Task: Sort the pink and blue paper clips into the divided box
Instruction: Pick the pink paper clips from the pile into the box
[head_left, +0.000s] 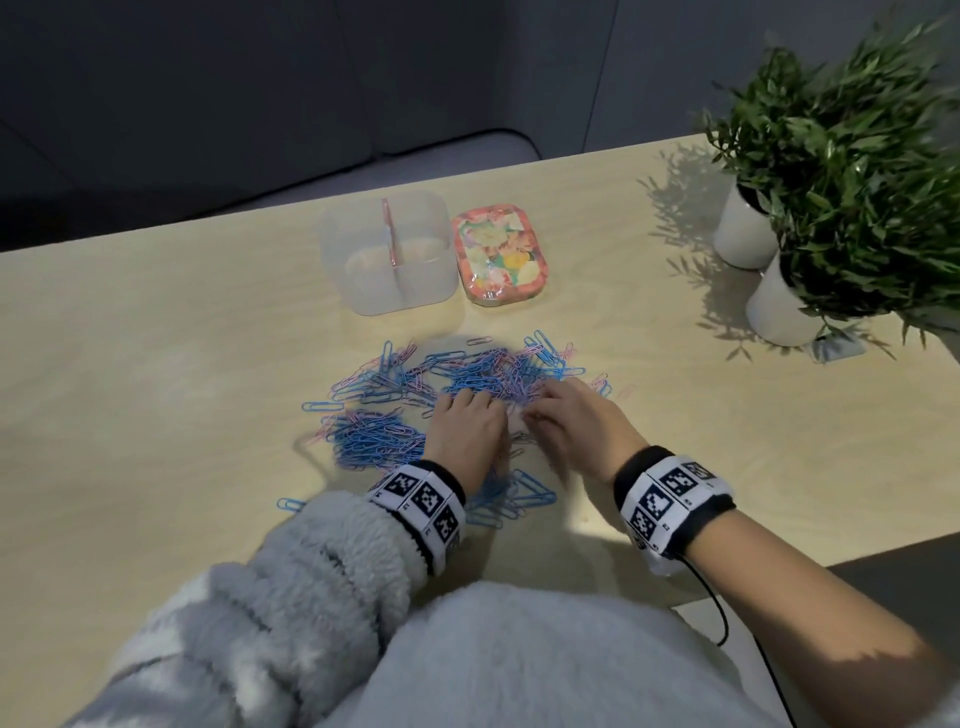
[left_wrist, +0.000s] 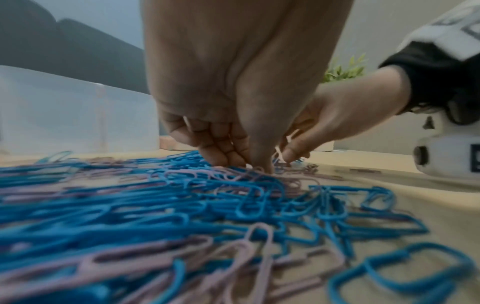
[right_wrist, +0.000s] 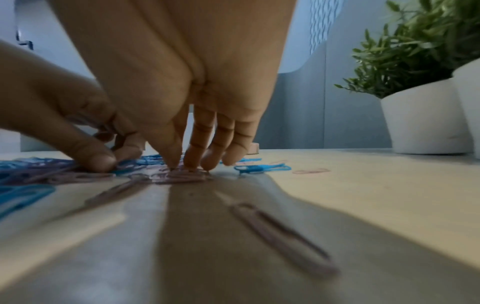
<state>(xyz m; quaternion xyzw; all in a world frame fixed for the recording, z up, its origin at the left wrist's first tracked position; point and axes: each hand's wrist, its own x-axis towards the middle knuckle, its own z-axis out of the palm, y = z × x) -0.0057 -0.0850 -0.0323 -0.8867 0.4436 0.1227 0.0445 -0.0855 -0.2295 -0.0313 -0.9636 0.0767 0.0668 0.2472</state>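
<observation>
Clips (head_left: 457, 374), pink and blue mixed, lie spread on the table (head_left: 156, 364) in front of the box (head_left: 387, 254). The clear box, split by a pink-edged divider, holds no clips that can be seen. Right beside it lies a floral tin (head_left: 500, 258); no writing is legible. The left hand (head_left: 465, 428) and right hand (head_left: 571, 421) press down into the pile, fingertips (right_wrist: 192, 162) together on pink clips; whether either pinches one, I cannot tell.
</observation>
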